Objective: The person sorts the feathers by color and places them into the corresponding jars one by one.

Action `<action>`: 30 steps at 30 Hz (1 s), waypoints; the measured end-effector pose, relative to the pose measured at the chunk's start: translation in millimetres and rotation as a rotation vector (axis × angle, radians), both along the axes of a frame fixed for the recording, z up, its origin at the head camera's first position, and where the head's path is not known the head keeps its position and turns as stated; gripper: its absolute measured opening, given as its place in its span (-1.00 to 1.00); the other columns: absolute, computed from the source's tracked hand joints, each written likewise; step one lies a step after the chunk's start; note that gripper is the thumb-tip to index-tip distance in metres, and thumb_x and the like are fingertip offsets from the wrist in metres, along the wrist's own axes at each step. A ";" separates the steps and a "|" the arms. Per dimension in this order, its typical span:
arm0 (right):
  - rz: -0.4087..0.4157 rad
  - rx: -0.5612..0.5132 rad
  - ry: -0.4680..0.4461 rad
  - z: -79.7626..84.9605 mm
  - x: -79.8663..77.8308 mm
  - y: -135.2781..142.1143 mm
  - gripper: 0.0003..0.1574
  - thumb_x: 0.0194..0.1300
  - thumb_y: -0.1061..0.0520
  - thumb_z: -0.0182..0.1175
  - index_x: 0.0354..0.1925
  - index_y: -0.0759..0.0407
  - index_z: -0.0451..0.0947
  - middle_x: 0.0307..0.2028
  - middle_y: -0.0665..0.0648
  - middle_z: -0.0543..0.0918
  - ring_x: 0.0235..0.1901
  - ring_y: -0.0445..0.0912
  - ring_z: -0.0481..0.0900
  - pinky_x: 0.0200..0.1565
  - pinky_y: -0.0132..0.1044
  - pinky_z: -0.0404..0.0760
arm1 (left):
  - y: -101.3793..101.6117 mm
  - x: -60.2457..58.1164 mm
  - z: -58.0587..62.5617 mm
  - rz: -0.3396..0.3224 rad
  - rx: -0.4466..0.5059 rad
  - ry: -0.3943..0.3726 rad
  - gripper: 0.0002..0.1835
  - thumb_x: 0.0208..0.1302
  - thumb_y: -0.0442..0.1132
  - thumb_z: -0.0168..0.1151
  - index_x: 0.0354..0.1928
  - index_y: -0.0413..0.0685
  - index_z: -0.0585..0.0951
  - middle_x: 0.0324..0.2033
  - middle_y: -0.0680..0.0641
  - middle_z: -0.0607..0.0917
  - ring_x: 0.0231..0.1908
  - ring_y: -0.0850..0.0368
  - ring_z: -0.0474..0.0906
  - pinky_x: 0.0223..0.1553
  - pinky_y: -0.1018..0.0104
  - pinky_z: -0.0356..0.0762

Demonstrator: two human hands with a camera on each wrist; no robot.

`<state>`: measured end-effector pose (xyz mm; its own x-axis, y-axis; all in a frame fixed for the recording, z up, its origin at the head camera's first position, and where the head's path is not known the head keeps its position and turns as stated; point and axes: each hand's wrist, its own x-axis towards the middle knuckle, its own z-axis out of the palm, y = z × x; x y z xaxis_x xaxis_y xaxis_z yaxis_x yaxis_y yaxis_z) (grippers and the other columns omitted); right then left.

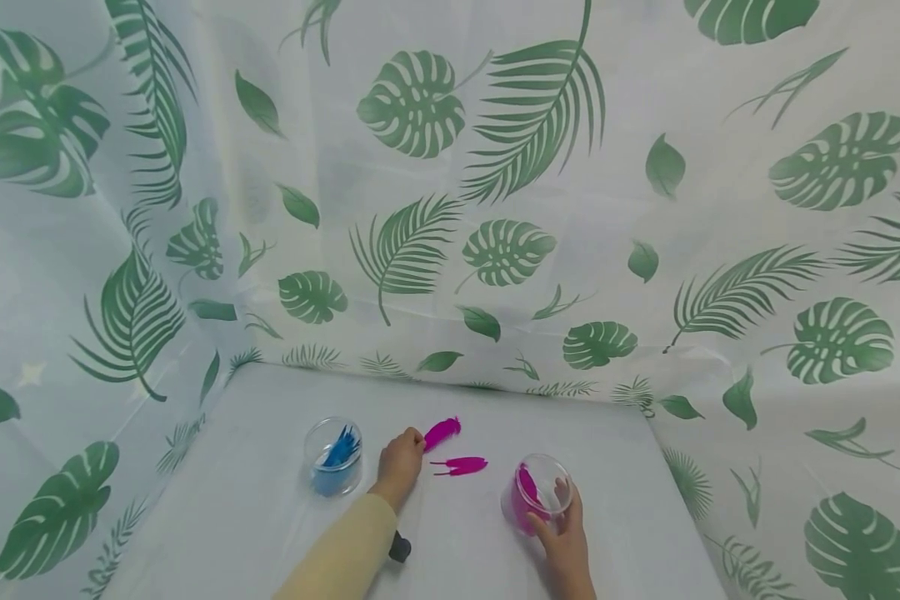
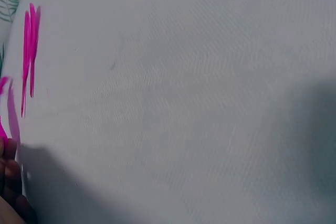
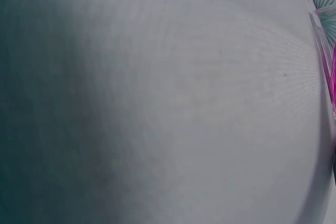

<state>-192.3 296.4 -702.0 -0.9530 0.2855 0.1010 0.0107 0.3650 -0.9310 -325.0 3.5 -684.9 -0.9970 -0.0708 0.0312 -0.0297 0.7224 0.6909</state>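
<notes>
My left hand [image 1: 402,463] pinches a magenta feather [image 1: 442,433] by its lower end, over the white table. In the left wrist view that feather [image 2: 3,129] shows at the left edge, at the fingertips. Just to the right, magenta feathers [image 1: 462,466] lie flat on the cloth, side by side. My right hand [image 1: 567,533] grips a clear round jar [image 1: 553,467] from its right side, thumb at the front. Inside the jar stands a magenta feather [image 1: 528,485]. Only a strip of the jar [image 3: 321,40] shows in the right wrist view.
A second clear jar [image 1: 317,446] with blue feathers [image 1: 342,447] stands left of my left hand. A small black object [image 1: 399,547] shows beside the left sleeve [image 1: 348,546]. Leaf-patterned sheets [image 1: 435,333] hang behind and at both sides of the table [image 1: 465,550].
</notes>
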 end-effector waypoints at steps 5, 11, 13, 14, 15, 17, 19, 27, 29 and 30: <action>-0.004 0.011 -0.003 -1.0 -0.6 -0.2 0.31 0.11 0.05 0.47 0.55 -0.30 -0.15 0.53 0.13 0.13 0.49 0.18 0.08 0.14 -0.84 0.14 | -10.2 1.1 2.3 -0.066 0.103 0.054 -0.95 0.34 -0.21 0.27 -0.24 -0.01 0.62 -0.37 0.03 0.71 -0.33 0.15 0.57 -0.20 0.19 0.59; -0.002 0.007 -0.003 -3.8 -1.5 0.4 0.31 0.11 0.05 0.48 0.55 -0.32 -0.14 0.53 0.13 0.14 0.50 0.18 0.07 0.13 -0.85 0.13 | -11.2 -5.7 20.0 -0.122 0.212 0.094 -0.94 0.35 -0.14 0.26 -0.25 0.08 0.66 -0.36 0.13 0.72 -0.31 0.24 0.57 -0.19 0.27 0.59; -0.001 0.007 0.002 -3.9 -1.3 0.6 0.30 0.11 0.06 0.47 0.55 -0.29 -0.14 0.52 0.15 0.15 0.50 0.18 0.07 0.14 -0.85 0.13 | -7.0 -9.4 30.5 -0.146 0.234 0.101 -0.94 0.36 -0.11 0.26 -0.26 0.13 0.66 -0.36 0.17 0.72 -0.30 0.27 0.57 -0.16 0.30 0.59; 0.001 0.007 0.007 -4.0 -1.4 0.7 0.29 0.12 0.07 0.47 0.55 -0.27 -0.14 0.52 0.17 0.16 0.49 0.19 0.07 0.14 -0.85 0.13 | -4.0 -11.6 35.9 -0.164 0.231 0.107 -0.94 0.36 -0.09 0.25 -0.26 0.16 0.66 -0.35 0.19 0.72 -0.29 0.29 0.57 -0.16 0.32 0.59; 0.000 0.008 0.009 -3.9 -1.4 0.8 0.28 0.12 0.08 0.46 0.55 -0.27 -0.14 0.52 0.18 0.16 0.49 0.19 0.07 0.14 -0.85 0.13 | -0.9 -13.1 42.9 -0.188 0.235 0.113 -0.93 0.37 -0.08 0.25 -0.25 0.17 0.66 -0.34 0.21 0.73 -0.28 0.30 0.58 -0.16 0.33 0.59; -0.001 -0.001 0.018 -3.3 -1.1 0.7 0.27 0.13 0.11 0.46 0.55 -0.26 -0.12 0.51 0.18 0.17 0.51 0.10 0.08 0.16 -0.84 0.14 | 6.4 -14.1 58.1 -0.238 0.246 0.120 -0.93 0.37 -0.05 0.24 -0.24 0.21 0.66 -0.33 0.22 0.73 -0.28 0.33 0.58 -0.17 0.37 0.58; -0.002 -0.002 0.030 -3.3 -1.1 0.4 0.26 0.13 0.13 0.45 0.55 -0.24 -0.11 0.51 0.19 0.18 0.51 0.00 0.10 0.18 -0.82 0.15 | 14.5 -12.9 74.4 -0.288 0.259 0.131 -0.92 0.37 -0.02 0.23 -0.23 0.24 0.66 -0.33 0.24 0.72 -0.29 0.34 0.56 -0.21 0.40 0.57; -0.006 -0.007 0.053 -5.6 -2.2 -0.5 0.26 0.13 0.15 0.46 0.56 -0.17 -0.09 0.49 0.24 0.20 0.49 0.17 0.11 0.16 -0.83 0.16 | 46.5 5.1 127.0 -0.576 0.298 0.107 -0.89 0.32 0.08 0.25 -0.22 0.34 0.68 -0.33 0.33 0.71 -0.26 0.44 0.57 -0.20 0.47 0.58; -0.006 0.000 0.039 -4.2 -2.2 0.0 0.27 0.13 0.12 0.46 0.56 -0.18 -0.10 0.50 0.23 0.20 0.48 0.21 0.10 0.18 -0.81 0.16 | 53.7 9.5 133.2 -0.644 0.277 0.087 -0.89 0.31 0.09 0.26 -0.23 0.35 0.68 -0.34 0.35 0.70 -0.27 0.46 0.58 -0.19 0.49 0.59; -0.008 0.012 0.029 -3.3 -2.1 0.2 0.27 0.13 0.10 0.46 0.56 -0.19 -0.11 0.50 0.22 0.19 0.48 0.21 0.10 0.25 -0.73 0.20 | 57.2 11.4 134.8 -0.671 0.260 0.081 -0.90 0.31 0.08 0.26 -0.23 0.35 0.68 -0.35 0.36 0.70 -0.27 0.47 0.57 -0.19 0.50 0.59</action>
<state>-194.4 296.6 -705.3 -0.9473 0.2918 0.1323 -0.0135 0.3763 -0.9264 -313.6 60.6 -550.1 -0.8236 0.5404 0.1724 0.4210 0.3787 0.8242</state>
